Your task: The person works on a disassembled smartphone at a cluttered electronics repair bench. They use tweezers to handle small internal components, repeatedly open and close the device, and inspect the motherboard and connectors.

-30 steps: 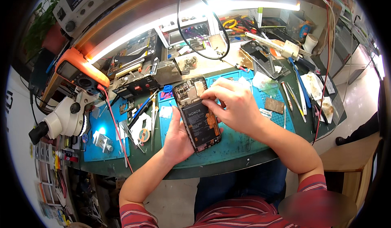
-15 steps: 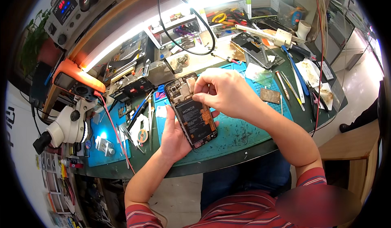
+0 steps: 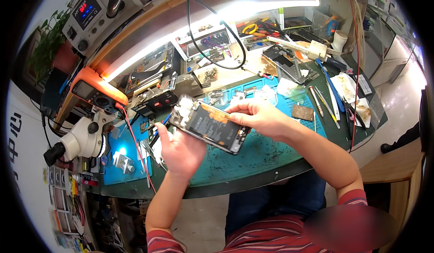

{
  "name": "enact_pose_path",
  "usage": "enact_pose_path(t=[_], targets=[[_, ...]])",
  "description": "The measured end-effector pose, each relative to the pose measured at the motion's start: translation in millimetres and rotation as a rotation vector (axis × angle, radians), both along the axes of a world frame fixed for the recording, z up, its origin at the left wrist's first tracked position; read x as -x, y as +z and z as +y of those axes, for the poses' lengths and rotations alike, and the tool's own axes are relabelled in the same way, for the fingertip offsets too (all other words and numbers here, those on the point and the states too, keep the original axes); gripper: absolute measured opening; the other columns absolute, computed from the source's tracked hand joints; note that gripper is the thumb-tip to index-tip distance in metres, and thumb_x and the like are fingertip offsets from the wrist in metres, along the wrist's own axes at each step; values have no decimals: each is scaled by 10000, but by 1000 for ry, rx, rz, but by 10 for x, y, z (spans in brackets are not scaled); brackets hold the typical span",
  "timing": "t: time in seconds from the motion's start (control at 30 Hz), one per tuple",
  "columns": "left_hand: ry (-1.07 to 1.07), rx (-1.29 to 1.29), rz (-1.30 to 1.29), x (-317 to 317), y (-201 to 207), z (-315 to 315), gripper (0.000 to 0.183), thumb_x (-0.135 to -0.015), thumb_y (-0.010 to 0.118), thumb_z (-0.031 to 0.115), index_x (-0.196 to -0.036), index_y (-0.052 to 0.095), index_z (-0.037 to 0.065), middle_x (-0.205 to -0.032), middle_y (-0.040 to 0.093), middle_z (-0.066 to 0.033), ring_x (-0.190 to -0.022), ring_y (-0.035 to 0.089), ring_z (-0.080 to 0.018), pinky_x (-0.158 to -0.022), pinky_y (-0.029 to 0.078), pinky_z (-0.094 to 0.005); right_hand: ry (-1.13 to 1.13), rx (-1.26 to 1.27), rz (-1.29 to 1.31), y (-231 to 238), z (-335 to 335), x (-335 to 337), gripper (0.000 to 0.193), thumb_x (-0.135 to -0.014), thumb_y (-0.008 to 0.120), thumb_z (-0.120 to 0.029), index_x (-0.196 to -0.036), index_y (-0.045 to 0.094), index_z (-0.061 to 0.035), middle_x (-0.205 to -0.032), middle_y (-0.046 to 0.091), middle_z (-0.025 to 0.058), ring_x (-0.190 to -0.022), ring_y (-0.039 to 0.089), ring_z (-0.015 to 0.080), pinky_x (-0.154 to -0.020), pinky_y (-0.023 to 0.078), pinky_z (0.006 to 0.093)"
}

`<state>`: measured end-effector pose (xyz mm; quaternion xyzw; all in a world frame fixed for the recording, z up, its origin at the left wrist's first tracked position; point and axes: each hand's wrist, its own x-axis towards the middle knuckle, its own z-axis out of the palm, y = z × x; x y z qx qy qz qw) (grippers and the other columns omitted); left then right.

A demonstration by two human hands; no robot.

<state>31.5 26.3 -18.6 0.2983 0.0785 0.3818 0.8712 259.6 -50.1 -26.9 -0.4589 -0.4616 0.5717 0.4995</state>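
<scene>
An opened smartphone point(image 3: 212, 127) lies tilted between my hands above the work mat, its back cover off. A black battery and orange flex strips show inside it. The metal-coloured board end at its upper left is blurred by motion. My left hand point(image 3: 183, 152) is under the phone's near left side, thumb stretched out away from it and fingers hidden behind it. With thumb and fingers closed on its right end, my right hand point(image 3: 257, 118) grips the phone. Beneath both hands spreads the teal mat point(image 3: 266, 158).
Tweezers and slim tools point(image 3: 327, 101) lie right of the mat near a brown metal plate point(image 3: 302, 112). Left stand a microscope point(image 3: 77, 140) and an orange multimeter point(image 3: 97, 90) with a red lead. A black cable point(image 3: 192, 36) loops down overhead. Small clear trays point(image 3: 217, 97) sit beyond the phone.
The phone has turned from upright to slanting sideways, its board end now toward the left. My right hand has moved from the board area to the phone's other end. My left thumb has come off its edge.
</scene>
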Motion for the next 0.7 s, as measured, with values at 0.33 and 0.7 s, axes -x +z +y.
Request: enact_pose_path(t=[0.33,0.7], targets=[[181,-1292,880,451,32,-123,850,-927,770,363,-1570,351,-2,-1543,496,-166,-1456,438,-322,-1237,268,-466,158,-90,-789,59,-90,-91,263,-977,669,-224,-1142,767,-43,-1064,771,140,-1000,727,271,-895,548,372],[19,-1631,1098,226,37,-312,983,-760,911,234,-1561,379,27,-1451,574,-162,-1342,527,-351,-1143,399,-443,-544,-185,-1152,281,-602,-573,203,-991,653,-221,-1042,782,-73,-748,725,117,-689,721,266,-662,550,381]])
